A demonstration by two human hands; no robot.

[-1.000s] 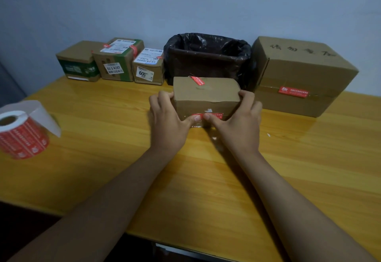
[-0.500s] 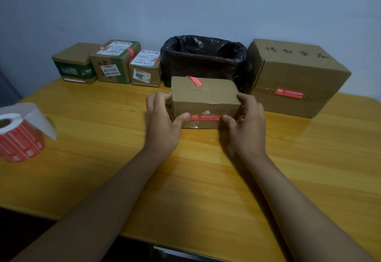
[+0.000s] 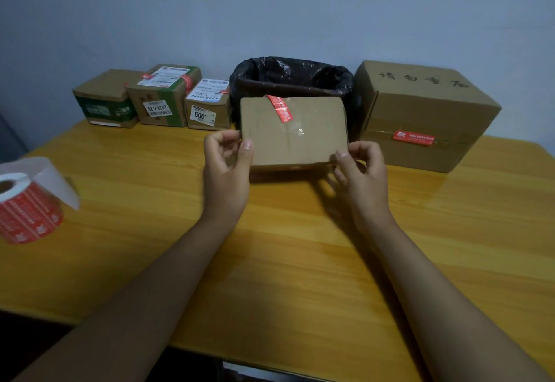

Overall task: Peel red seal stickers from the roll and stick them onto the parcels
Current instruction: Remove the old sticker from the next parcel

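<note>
Near the table's (image 3: 300, 261) far edge, you are holding the small parcel (image 3: 292, 138) tilted up, its lower edge close to the wood. Your left hand (image 3: 226, 168) is gripping its left edge, your right hand (image 3: 360, 171) is pinching its right corner. A red seal sticker (image 3: 280, 108) is sitting on its top face. The sticker roll (image 3: 25, 207) is standing at the left edge, with open wood lying between.

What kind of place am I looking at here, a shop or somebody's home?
Probably a small parcel-packing corner, perhaps in a home or small shop: a wooden table against a plain wall, labelled cardboard parcels lined along it, and a roll of red seal stickers.
</note>
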